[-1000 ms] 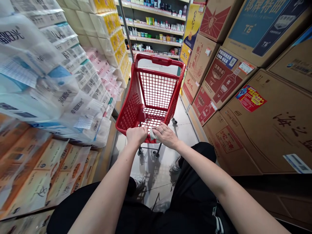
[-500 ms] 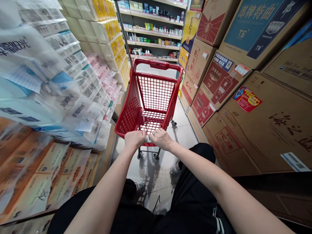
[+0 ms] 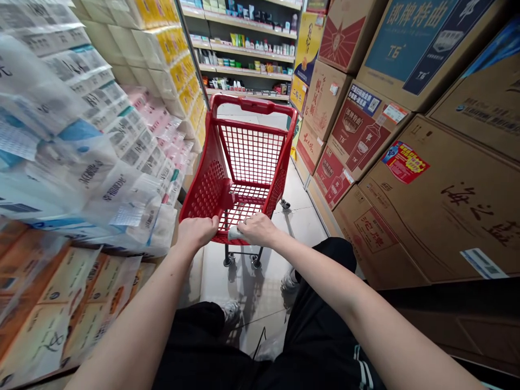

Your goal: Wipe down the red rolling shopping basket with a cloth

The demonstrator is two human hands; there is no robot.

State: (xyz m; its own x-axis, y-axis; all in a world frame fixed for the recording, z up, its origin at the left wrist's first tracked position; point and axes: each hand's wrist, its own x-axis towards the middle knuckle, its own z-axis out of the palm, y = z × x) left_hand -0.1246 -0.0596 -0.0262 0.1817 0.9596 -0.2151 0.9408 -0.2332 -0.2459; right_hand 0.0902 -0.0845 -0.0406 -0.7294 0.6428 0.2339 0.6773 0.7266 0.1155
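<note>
A red plastic shopping cart (image 3: 205, 197) stands upright in front of me, its basket open and its grid floor showing. My left hand (image 3: 197, 232) is closed over the near rim at the left corner, fingers curled out of sight beneath. Against the middle of that same rim, my right hand (image 3: 259, 228) presses a crumpled pale cloth (image 3: 235, 233), perhaps a wipe, and a ring shows on one finger. The cart's handle (image 3: 255, 105) is on the far side, away from both hands.
Wrapped tissue packs (image 3: 117, 124) are piled along the left. Stacked cardboard boxes (image 3: 459, 189) line the right. Shelves of bottles and tubes (image 3: 247, 49) stand beyond the cart. The tiled floor (image 3: 247, 303) runs between my shoes.
My left hand has moved left along the near rim, apart from the right hand. More of the pale cloth shows now. The whole scene has shifted slightly left in view.
</note>
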